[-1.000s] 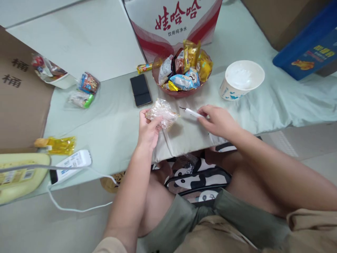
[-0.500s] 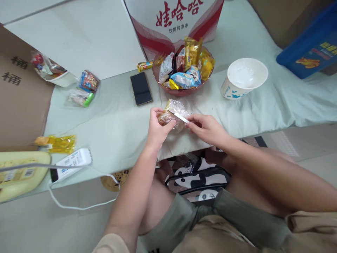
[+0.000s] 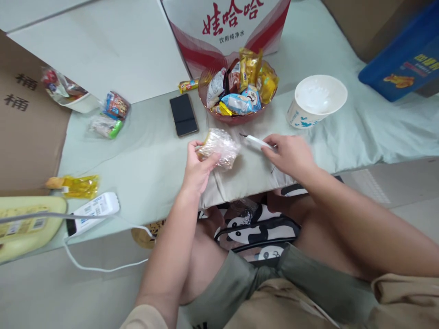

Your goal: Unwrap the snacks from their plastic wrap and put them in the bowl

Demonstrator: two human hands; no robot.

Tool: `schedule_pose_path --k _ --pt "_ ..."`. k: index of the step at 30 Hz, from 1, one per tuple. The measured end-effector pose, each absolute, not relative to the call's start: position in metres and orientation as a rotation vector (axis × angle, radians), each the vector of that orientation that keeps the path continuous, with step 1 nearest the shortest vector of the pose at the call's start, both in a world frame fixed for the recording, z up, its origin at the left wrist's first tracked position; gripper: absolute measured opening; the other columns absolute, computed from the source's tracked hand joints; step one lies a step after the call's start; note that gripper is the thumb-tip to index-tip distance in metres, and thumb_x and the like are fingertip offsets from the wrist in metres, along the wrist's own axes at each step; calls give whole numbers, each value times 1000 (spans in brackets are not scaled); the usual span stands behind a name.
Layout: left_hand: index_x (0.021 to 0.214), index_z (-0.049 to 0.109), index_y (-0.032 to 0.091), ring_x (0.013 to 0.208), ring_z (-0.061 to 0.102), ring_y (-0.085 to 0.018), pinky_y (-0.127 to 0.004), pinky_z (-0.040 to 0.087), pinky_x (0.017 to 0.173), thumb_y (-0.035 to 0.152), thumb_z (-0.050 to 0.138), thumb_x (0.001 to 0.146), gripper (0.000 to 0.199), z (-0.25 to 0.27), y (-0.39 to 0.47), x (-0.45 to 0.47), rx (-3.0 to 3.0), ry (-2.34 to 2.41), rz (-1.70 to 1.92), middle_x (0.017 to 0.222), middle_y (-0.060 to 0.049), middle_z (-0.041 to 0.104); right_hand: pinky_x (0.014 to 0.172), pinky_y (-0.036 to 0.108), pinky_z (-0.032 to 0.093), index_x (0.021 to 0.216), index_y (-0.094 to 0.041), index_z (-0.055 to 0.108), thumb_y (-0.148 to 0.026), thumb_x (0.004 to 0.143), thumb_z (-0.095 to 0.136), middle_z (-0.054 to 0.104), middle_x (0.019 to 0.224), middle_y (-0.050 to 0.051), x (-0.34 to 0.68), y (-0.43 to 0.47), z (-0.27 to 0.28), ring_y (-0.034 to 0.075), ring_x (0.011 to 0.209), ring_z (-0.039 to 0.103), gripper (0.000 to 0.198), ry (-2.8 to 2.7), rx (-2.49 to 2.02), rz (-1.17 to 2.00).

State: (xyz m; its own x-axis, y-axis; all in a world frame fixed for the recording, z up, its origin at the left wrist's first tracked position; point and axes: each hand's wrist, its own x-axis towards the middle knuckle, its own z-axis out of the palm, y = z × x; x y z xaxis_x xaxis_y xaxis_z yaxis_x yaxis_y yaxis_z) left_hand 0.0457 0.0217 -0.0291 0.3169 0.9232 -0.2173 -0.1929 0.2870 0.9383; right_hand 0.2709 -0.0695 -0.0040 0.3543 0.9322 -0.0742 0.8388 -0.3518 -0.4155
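Observation:
My left hand (image 3: 199,169) pinches a crinkled clear plastic snack packet (image 3: 224,145) with a yellowish edge, thumb on top, just above the cloth. In my right hand (image 3: 291,154) is a small knife (image 3: 255,142) with a white handle. Its dark, narrow tip points left, a short gap away from the packet. Behind the packet stands a reddish glass bowl (image 3: 233,119) filled with wrapped snacks. A black phone (image 3: 184,115) lies to the bowl's left.
A paper tub (image 3: 302,116) holding something white stands at right. A red-and-white carton (image 3: 226,27) backs the bowl. At left lie snack packs (image 3: 115,106), a yellow wrapper (image 3: 82,186) and a white power strip (image 3: 98,212) with cable. The cloth-covered surface ends above my knees.
The knife has come away from the packet, moving right with my right hand. My left hand and the packet have shifted slightly left.

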Motion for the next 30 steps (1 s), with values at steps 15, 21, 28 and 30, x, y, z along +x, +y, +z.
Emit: schedule_pose_path --k 15,21,28,30 --pt "88 65 21 93 66 -19 -32 51 86 23 70 81 9 -33 29 40 1867 1185 853 96 -4 71 92 42 44 108 -23 69 -18 85 51 73 99 8 257 -72 -17 27 101 65 29 -2086 -1453 423" --pt "96 66 22 107 67 -21 -34 53 94 32 72 82 18 -32 33 35 1767 1141 970 108 -6 73 80 36 44 84 -20 61 -17 81 51 69 87 8 276 -67 -18 24 85 63 11 -1896 -1559 427" --pt "77 69 20 124 64 -27 -45 46 111 28 73 79 9 -29 26 47 1814 975 825 125 -11 72 83 35 45 79 -21 55 -17 79 50 68 87 7 270 -67 -17 22 84 63 6 -1982 -1451 554" --pt "76 65 20 111 69 -24 -39 52 101 29 75 76 13 -28 31 44 1459 1025 982 111 -9 75 78 33 44 78 -21 54 -16 76 50 66 83 6 272 -68 -14 20 78 60 6 -1964 -1469 566"
